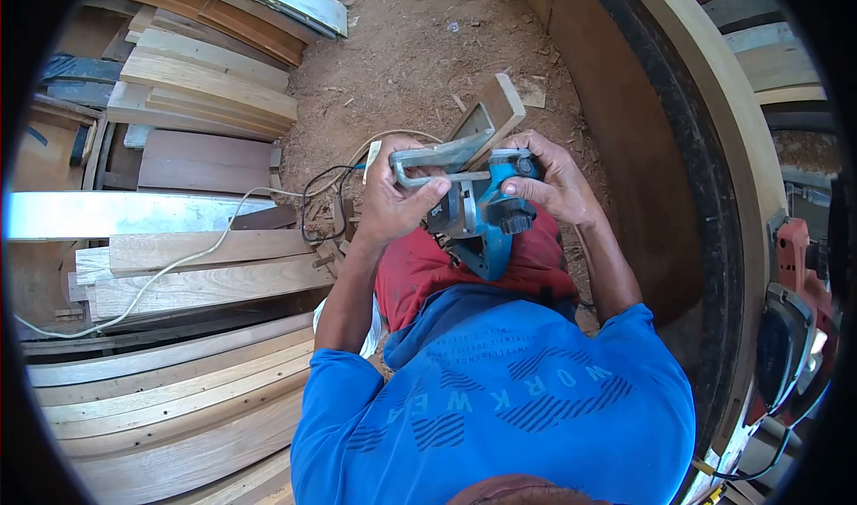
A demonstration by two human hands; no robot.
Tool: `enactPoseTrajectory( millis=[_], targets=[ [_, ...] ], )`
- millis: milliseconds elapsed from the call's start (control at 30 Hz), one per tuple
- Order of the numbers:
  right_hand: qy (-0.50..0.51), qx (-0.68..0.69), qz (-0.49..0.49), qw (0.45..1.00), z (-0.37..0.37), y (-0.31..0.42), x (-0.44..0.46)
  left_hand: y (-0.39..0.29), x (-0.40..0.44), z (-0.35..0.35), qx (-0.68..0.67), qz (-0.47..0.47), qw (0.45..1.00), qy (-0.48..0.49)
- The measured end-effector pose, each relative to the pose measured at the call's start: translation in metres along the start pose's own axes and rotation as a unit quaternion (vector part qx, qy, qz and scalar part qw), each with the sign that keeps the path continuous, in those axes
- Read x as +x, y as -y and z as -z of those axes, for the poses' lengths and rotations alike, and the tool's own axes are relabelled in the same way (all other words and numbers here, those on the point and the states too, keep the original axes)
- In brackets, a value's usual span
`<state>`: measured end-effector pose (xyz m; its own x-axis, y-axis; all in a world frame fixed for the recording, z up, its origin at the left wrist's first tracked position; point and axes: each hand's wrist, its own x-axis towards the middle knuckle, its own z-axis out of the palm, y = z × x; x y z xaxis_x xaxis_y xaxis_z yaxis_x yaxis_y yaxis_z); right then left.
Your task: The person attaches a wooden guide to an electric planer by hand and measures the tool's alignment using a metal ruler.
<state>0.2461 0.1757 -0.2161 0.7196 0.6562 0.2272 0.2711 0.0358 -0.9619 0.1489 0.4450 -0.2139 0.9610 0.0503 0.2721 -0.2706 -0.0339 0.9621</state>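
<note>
A blue and black power planer [489,224] rests upside down or tilted over my lap, between my two hands. My left hand [399,188] has its fingers wrapped round the end of a grey metal clamp-like frame [444,155], with the thumb lying on top. On the other side, my right hand [553,184] grips the front of the planer, thumb beside its black knob. Behind the metal frame a wooden board [496,112] slants up and away. The hidden fingertips of both hands lie under the tool.
Stacked planks [210,277] and more boards [214,77] line the left side. A pale cord [192,257] crosses them. Shavings cover the ground [393,59]. A curved wooden edge [745,103] runs down the right, with a red power tool [794,273] beyond it.
</note>
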Motion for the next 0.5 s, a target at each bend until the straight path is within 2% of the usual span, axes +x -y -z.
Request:
enactPoseTrajectory(
  millis=[100,167,300,400,433,500],
  targets=[
    [0.014,-0.021,0.014,1.000,0.001,0.006,0.001,0.004,0.006,-0.014,0.033,-0.040,0.999,0.014],
    [0.026,-0.071,0.020,0.997,0.004,0.015,0.002,0.008,0.005,-0.014,-0.004,-0.020,1.000,0.010],
    [-0.004,-0.031,0.000,1.000,0.003,0.007,-0.001,0.008,0.003,-0.029,-0.071,-0.038,0.996,-0.033],
    [-0.017,-0.032,-0.019,0.999,0.004,-0.004,-0.001,0.028,0.001,-0.027,0.119,-0.072,0.990,-0.030],
    [-0.014,-0.031,-0.014,0.999,0.002,-0.003,0.000,0.030,-0.001,-0.023,0.213,-0.026,0.976,0.028],
    [0.001,-0.027,-0.010,1.000,0.001,-0.001,-0.001,0.039,-0.008,-0.026,0.237,-0.002,0.971,0.021]
  ],
)
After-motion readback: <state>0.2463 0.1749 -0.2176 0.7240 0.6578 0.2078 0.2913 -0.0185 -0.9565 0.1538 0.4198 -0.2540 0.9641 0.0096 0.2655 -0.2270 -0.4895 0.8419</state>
